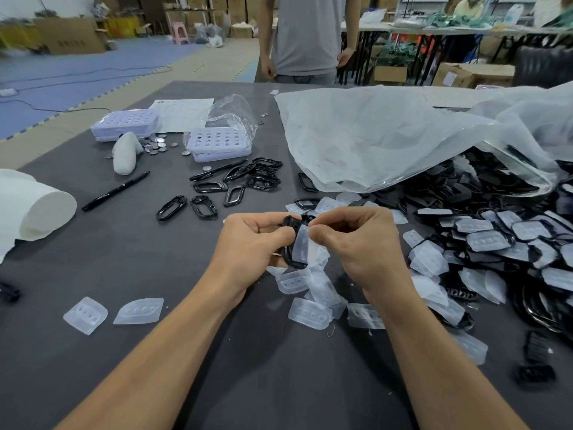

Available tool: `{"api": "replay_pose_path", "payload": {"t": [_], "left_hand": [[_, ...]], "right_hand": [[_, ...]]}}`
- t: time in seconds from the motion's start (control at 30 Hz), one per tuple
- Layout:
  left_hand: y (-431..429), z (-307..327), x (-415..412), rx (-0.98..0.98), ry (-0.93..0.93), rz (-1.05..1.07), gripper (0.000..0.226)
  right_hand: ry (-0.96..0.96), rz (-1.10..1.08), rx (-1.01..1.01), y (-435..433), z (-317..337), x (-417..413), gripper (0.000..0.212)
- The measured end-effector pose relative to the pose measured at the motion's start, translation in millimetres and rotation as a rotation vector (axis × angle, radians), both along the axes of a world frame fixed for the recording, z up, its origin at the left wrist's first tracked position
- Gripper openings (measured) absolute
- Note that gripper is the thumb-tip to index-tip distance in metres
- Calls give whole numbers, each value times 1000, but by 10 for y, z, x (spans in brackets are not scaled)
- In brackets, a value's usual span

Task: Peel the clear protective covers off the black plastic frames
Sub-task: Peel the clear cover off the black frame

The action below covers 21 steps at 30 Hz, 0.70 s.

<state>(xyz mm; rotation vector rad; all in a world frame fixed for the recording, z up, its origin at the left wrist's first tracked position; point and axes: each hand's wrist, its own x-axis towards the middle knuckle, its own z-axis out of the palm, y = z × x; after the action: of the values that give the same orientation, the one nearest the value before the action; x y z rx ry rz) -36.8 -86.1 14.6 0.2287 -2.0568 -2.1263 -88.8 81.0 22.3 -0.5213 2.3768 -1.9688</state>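
Grey tabletop [124, 259], cluttered warehouse [93, 66]; left hand [248, 243] around black frame [290, 262], right hand [356, 243] fingertip-tight on clear cover [302, 246].

Diffuse overhead light, moderately bright. Soft shadows beside the forearms on the dark table [93, 259], with a pale sheen between them. Mild glare on the clear bag [403, 135]. Focus is sharp on the left hand [248, 240] and right hand [356, 243]; the far room is blurred, worst top-left. Wide-angle bending at the edges.
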Motion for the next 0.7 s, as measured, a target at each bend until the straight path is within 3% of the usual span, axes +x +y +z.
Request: {"api": "replay_pose_path", "payload": {"t": [0.37,0.7], "left_hand": [[-24,22,4,97,-55,-91,29],[-8,-37,-32,58,-144,-36,25]], "right_hand": [[32,-80,75,-30,-33,20,13],[-233,80,-219,-7,3,-24,20]]}}
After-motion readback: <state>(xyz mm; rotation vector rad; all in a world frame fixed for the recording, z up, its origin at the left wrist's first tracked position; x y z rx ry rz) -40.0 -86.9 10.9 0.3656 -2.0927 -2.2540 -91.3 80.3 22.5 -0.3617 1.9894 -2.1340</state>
